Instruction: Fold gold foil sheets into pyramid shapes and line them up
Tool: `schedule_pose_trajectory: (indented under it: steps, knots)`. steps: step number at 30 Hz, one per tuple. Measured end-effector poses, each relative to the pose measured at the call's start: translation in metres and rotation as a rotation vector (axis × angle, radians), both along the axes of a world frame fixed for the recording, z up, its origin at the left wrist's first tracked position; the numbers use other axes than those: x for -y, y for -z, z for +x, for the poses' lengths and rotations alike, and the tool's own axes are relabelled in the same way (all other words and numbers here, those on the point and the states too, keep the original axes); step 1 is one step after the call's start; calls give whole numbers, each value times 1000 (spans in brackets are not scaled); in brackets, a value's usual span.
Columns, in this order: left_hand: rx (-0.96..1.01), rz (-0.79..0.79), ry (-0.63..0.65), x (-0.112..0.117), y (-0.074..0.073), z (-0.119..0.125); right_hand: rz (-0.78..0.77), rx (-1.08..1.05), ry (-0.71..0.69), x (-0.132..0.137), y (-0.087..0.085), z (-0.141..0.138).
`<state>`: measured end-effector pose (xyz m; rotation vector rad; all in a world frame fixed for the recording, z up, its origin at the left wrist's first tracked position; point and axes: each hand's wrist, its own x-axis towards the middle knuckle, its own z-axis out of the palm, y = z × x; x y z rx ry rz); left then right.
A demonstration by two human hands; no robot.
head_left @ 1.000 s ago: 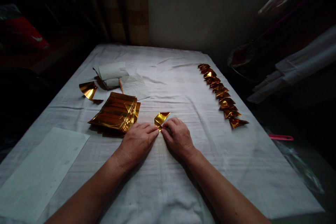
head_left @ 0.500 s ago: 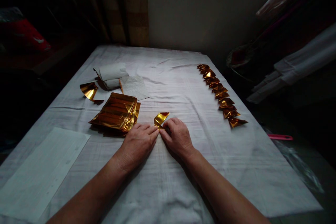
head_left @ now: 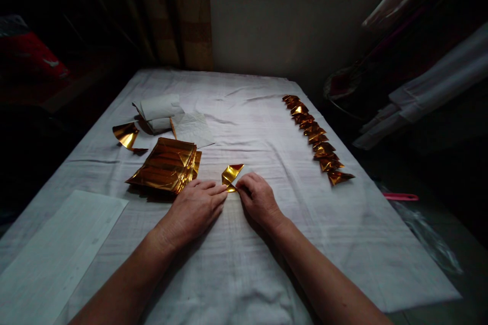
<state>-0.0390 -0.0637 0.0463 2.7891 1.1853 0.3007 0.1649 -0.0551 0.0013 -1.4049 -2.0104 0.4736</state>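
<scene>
A small piece of folded gold foil paper (head_left: 231, 174) lies on the cloth between my hands. My left hand (head_left: 199, 207) rests flat, fingers stretched out, with its fingertips at the foil's lower left edge. The thumb and index finger of my right hand (head_left: 259, 197) pinch the foil's right side. To the left, just beyond my left hand, sits a thick stack of gold foil sheets (head_left: 163, 163). A row of folded gold foil pieces (head_left: 315, 136) runs along the right side of the table.
White cloth covers the table (head_left: 244, 274). At the back left are a curled gold sheet (head_left: 126, 135) and crumpled pale paper (head_left: 162, 110). A white sheet (head_left: 64, 249) lies at the front left. Beyond the right edge are a pink handle (head_left: 400, 196) and hanging cloth (head_left: 423, 91).
The view has shifted slightly. My right fingertips have moved a little away from my left ones, and more of the foil's lower part shows between them.
</scene>
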Motion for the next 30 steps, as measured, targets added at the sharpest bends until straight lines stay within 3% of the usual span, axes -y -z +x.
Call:
schedule_pose_trajectory:
  steps: [6,11,18,23,30]
  knots:
    - [14,-21,-10,1,-2,1,30,-18,4,1,1,-2]
    - [-2,56,-51,4,-2,12,103,-127,26,2,0,3]
    - [-26,38,-71,5,5,13,154,-29,293,-12,7,32]
    - [10,-8,-60,3,4,10,118,110,251,-16,7,36]
    - [27,11,-51,-2,9,6,62,8,119,-16,3,41]
